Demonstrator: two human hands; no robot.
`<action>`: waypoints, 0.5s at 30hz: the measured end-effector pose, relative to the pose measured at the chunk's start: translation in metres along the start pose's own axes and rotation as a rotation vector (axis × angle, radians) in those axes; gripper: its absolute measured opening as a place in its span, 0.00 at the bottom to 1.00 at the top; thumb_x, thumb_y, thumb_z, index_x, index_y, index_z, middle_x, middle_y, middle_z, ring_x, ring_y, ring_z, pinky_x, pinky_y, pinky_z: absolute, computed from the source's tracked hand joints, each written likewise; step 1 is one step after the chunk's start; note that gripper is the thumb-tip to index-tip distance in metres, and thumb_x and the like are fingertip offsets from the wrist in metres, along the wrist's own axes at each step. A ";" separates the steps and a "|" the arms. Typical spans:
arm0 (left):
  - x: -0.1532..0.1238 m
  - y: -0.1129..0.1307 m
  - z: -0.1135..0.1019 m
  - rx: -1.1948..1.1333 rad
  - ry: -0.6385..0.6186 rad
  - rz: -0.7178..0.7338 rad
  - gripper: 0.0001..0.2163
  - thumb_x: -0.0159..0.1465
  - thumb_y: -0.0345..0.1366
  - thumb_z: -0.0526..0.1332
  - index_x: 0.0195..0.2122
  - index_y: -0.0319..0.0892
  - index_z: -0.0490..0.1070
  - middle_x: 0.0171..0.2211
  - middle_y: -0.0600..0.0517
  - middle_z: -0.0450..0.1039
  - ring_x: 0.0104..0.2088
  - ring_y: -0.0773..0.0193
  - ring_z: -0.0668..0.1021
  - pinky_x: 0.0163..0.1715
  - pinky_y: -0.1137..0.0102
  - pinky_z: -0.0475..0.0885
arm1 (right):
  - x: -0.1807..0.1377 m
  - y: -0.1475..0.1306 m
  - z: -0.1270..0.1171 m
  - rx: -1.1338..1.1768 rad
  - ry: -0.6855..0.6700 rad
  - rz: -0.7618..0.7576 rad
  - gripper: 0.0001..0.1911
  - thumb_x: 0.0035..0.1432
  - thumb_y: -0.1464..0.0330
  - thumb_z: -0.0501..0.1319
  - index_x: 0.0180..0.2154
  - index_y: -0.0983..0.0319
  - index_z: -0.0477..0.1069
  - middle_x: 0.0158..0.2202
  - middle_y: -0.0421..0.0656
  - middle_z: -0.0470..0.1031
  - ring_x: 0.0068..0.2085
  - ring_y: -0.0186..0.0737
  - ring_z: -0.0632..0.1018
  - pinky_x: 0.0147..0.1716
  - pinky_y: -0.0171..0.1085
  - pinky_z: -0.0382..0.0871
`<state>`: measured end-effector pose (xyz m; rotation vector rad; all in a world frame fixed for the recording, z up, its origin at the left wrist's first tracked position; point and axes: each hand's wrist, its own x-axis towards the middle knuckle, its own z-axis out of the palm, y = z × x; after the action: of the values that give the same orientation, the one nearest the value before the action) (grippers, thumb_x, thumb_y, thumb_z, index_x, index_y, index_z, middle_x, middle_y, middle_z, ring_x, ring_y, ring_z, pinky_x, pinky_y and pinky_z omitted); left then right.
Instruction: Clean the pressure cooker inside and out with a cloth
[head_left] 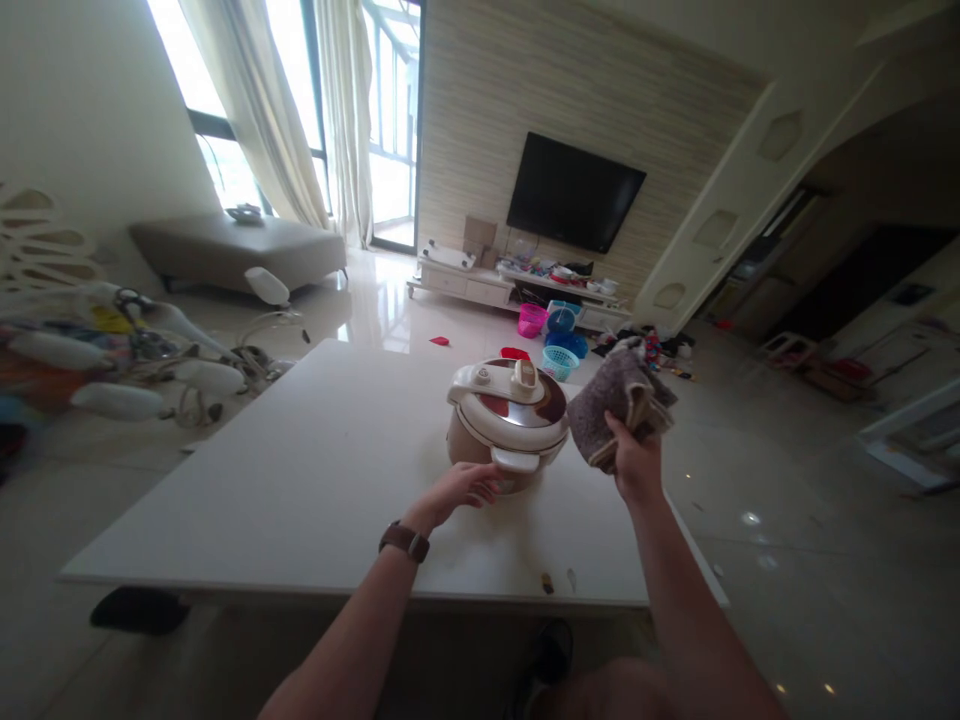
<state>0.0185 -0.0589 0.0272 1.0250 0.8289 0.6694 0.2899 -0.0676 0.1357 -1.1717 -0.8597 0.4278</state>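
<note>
An electric pressure cooker with a cream lid frame and a shiny brown top stands on the white table. My left hand, a brown watch on its wrist, is at the cooker's front side handle. Its fingers are loosely bent and hold nothing; whether the fingertips touch the handle, I cannot tell. To the right of the cooker, my right hand grips a bunched grey-brown cloth, raised above the table's right side. The cloth overlaps the cooker's right edge in the view.
Two small items lie near the table's front edge. Beyond the table are a pink basket, a light-blue basket and piled things on the floor. A lamp with several white shades is at left. A TV hangs behind.
</note>
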 end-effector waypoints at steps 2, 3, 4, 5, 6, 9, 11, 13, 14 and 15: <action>0.004 -0.003 0.005 0.000 0.039 0.017 0.22 0.59 0.55 0.69 0.40 0.39 0.83 0.40 0.42 0.83 0.36 0.59 0.81 0.34 0.69 0.67 | 0.018 -0.001 0.032 -0.255 -0.166 -0.174 0.21 0.54 0.59 0.70 0.47 0.64 0.81 0.47 0.52 0.84 0.53 0.55 0.82 0.56 0.53 0.74; 0.006 -0.005 0.008 -0.008 0.058 0.027 0.23 0.59 0.55 0.69 0.41 0.38 0.83 0.41 0.41 0.83 0.35 0.59 0.81 0.34 0.68 0.67 | 0.024 0.002 0.049 -0.385 -0.250 -0.226 0.18 0.58 0.59 0.67 0.46 0.64 0.81 0.46 0.53 0.85 0.52 0.56 0.83 0.56 0.52 0.74; 0.008 -0.006 0.011 -0.020 0.073 0.038 0.23 0.58 0.56 0.70 0.41 0.38 0.82 0.41 0.41 0.83 0.35 0.59 0.81 0.34 0.68 0.68 | 0.028 0.005 0.065 -0.503 -0.314 -0.253 0.16 0.60 0.61 0.65 0.45 0.64 0.82 0.46 0.54 0.85 0.51 0.57 0.83 0.56 0.53 0.74; 0.010 -0.008 0.014 -0.035 0.086 0.051 0.24 0.58 0.56 0.70 0.41 0.38 0.82 0.41 0.41 0.83 0.35 0.60 0.81 0.34 0.68 0.68 | 0.031 0.009 0.081 -0.604 -0.399 -0.271 0.16 0.61 0.63 0.62 0.47 0.63 0.81 0.47 0.54 0.84 0.51 0.56 0.83 0.56 0.53 0.74; 0.013 -0.010 0.016 -0.052 0.098 0.063 0.24 0.58 0.57 0.70 0.40 0.38 0.81 0.41 0.41 0.83 0.34 0.60 0.80 0.34 0.68 0.68 | 0.032 0.013 0.096 -0.683 -0.482 -0.308 0.18 0.62 0.65 0.62 0.51 0.62 0.80 0.52 0.53 0.82 0.54 0.55 0.81 0.58 0.53 0.72; 0.020 -0.015 0.020 -0.083 0.124 0.081 0.23 0.60 0.57 0.68 0.37 0.39 0.80 0.39 0.41 0.83 0.32 0.60 0.80 0.34 0.66 0.70 | 0.039 0.022 0.127 -0.850 -0.610 -0.424 0.27 0.58 0.67 0.66 0.60 0.57 0.75 0.69 0.50 0.69 0.66 0.55 0.72 0.66 0.52 0.64; 0.022 -0.017 0.021 -0.078 0.130 0.080 0.21 0.62 0.56 0.67 0.36 0.39 0.80 0.39 0.42 0.83 0.32 0.59 0.81 0.34 0.65 0.70 | 0.046 0.023 0.136 -0.898 -0.624 -0.397 0.27 0.59 0.66 0.65 0.60 0.56 0.75 0.68 0.48 0.70 0.65 0.55 0.73 0.65 0.52 0.66; 0.022 -0.017 0.021 -0.069 0.127 0.086 0.20 0.64 0.54 0.66 0.36 0.39 0.80 0.39 0.42 0.83 0.33 0.58 0.81 0.35 0.64 0.71 | 0.052 0.021 0.137 -0.910 -0.613 -0.329 0.24 0.62 0.64 0.63 0.59 0.56 0.76 0.59 0.47 0.79 0.58 0.54 0.78 0.60 0.51 0.70; 0.021 -0.016 0.020 -0.065 0.127 0.091 0.20 0.64 0.54 0.66 0.36 0.39 0.80 0.39 0.42 0.83 0.33 0.58 0.81 0.36 0.64 0.71 | 0.053 0.019 0.135 -0.911 -0.609 -0.316 0.23 0.63 0.63 0.62 0.59 0.56 0.76 0.56 0.46 0.81 0.56 0.54 0.79 0.59 0.50 0.72; 0.020 -0.015 0.020 -0.056 0.126 0.095 0.19 0.65 0.53 0.65 0.36 0.39 0.81 0.39 0.41 0.83 0.33 0.57 0.82 0.36 0.63 0.71 | 0.051 0.017 0.131 -0.914 -0.611 -0.327 0.23 0.64 0.63 0.61 0.59 0.55 0.76 0.55 0.46 0.81 0.56 0.54 0.79 0.59 0.50 0.72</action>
<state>0.0471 -0.0573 0.0135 0.9840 0.8698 0.8407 0.2224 0.0555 0.1552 -1.7115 -1.8693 0.0944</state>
